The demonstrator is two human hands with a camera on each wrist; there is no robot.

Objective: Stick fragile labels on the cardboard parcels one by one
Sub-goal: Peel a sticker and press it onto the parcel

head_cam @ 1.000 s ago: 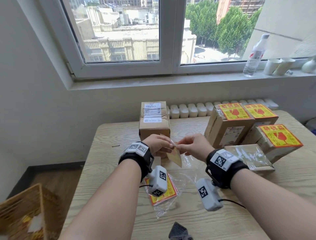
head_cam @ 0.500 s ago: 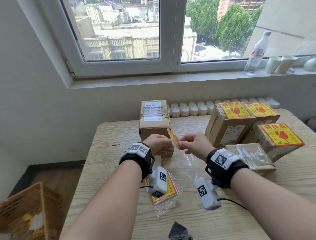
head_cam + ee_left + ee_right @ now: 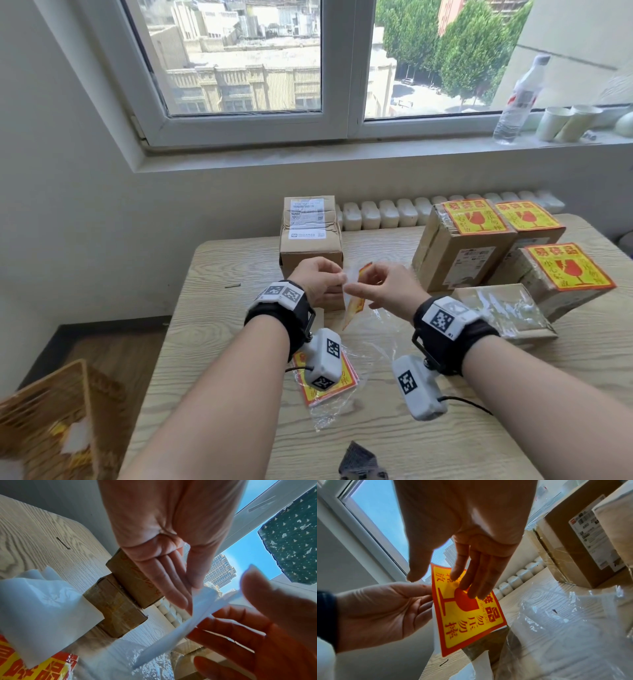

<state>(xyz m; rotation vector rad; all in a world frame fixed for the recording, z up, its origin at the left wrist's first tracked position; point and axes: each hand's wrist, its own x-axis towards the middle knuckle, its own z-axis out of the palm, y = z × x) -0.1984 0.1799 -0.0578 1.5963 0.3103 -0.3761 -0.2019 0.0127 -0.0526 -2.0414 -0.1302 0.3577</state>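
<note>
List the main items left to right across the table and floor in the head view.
Wicker basket → unlabelled parcel → fragile label held between the left hand and right hand → tall labelled parcel → rightmost labelled parcel.

Both forearms are bare, with no sleeves seen. A black strap [image 3: 281, 315] topped by a white block with square black-and-white markers is worn on the left wrist. A matching strap [image 3: 455, 337] is worn on the right wrist. A white camera box [image 3: 323, 363] hangs at 6 o'clock under the left strap; another [image 3: 418, 390], trailing a thin black cable, hangs under the right.
</note>
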